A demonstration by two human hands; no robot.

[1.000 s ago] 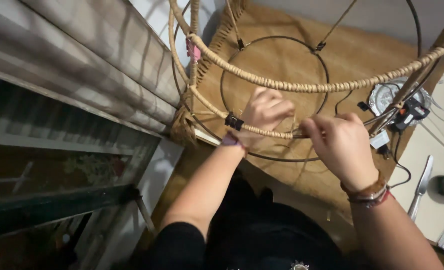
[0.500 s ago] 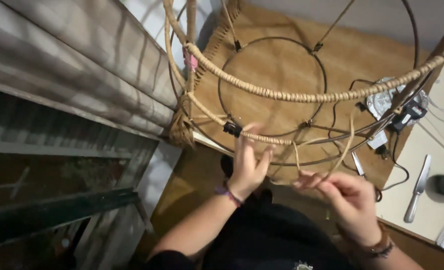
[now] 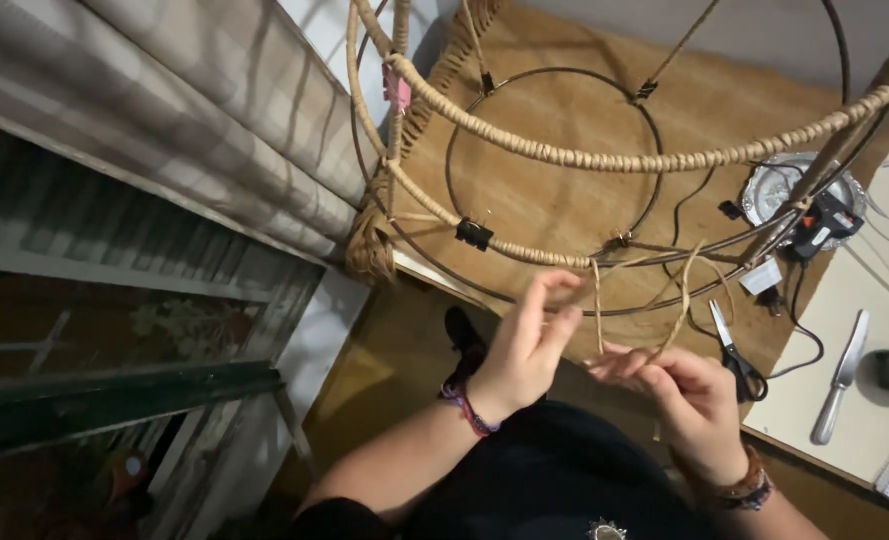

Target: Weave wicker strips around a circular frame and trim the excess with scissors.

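A round metal wire frame (image 3: 555, 155) partly wrapped in tan rattan cord hangs in front of me over a woven mat. A thin loose rattan strand (image 3: 685, 300) drops from the lower ring. My right hand (image 3: 690, 400) pinches that strand below the ring. My left hand (image 3: 525, 345) is raised beside it, fingers spread apart and touching the strand near its thumb and fingertips, just under the wrapped part of the ring. A black binder clip (image 3: 474, 234) grips the lower ring to the left of my hands.
Black-handled scissors (image 3: 735, 355) lie on the mat edge near my right hand. A glue gun (image 3: 820, 225) with its cable, a foil dish and a knife (image 3: 840, 378) sit at the right. Pale curtains (image 3: 195, 120) and a window are at the left.
Both hands have come down from the lower ring toward my body. The right hand has pulled the loose strand downward, and the left hand has opened its fingers beside it.
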